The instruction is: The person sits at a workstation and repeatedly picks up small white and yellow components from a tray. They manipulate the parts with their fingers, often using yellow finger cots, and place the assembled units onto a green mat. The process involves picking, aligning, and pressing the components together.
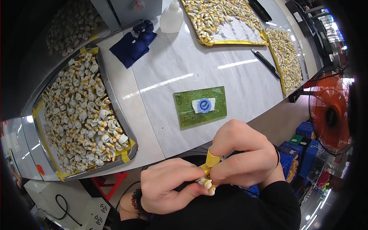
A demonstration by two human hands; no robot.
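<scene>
Best to keep the small white-and-yellow figurine [207,184] steady in the left hand [168,186], with a light but firm pinch, and to work with the right hand [245,153] only in small, slow movements. Better to press with the soft side of the fingertips than with the nail, so as not to mark or bend any thin part, and to turn the figurine from time to time for checking each side in the light. Keep also the yellow covering [213,158], seemingly worn on a right finger, smooth and without folds, for a surer touch. At present pinched narrowly between left thumb and forefinger, off the near edge of the worktop [165,76], in front of the black clothing [237,211] and nearer to the body than the green plate [203,124]. With the left hand low, knuckles upward; with the right hand somewhat higher, strongly curled, fingers directed down and inward. Drawn narrow on the right as well, just beside the figurine, but cannot tell for certain about a grip there.
</scene>
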